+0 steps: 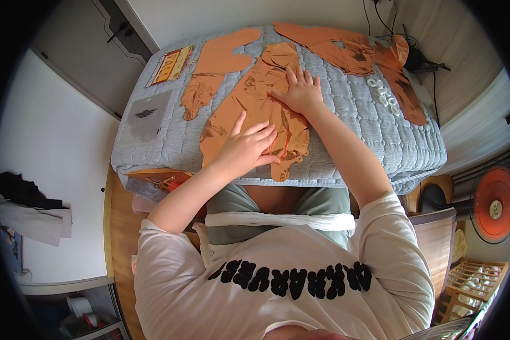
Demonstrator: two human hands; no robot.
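A flat, shiny rose-gold foil balloon lies on the grey quilted bed in front of me, its surface creased and a small tab at its near end. My left hand rests on its near part with fingers spread. Farther up, my right hand lies on the same foil, fingers stretched out and apart. Neither hand grips anything. Beside it on the left lies another flat foil balloon. Two more foil balloons, one at the far right and one along the right edge, lie beyond my right hand.
White ring-like pieces lie on the quilt at right. A colourful flat package and a clear bag with dark thin pieces are at left. Cables hang at the back right. A red fan stands right of a wooden rack.
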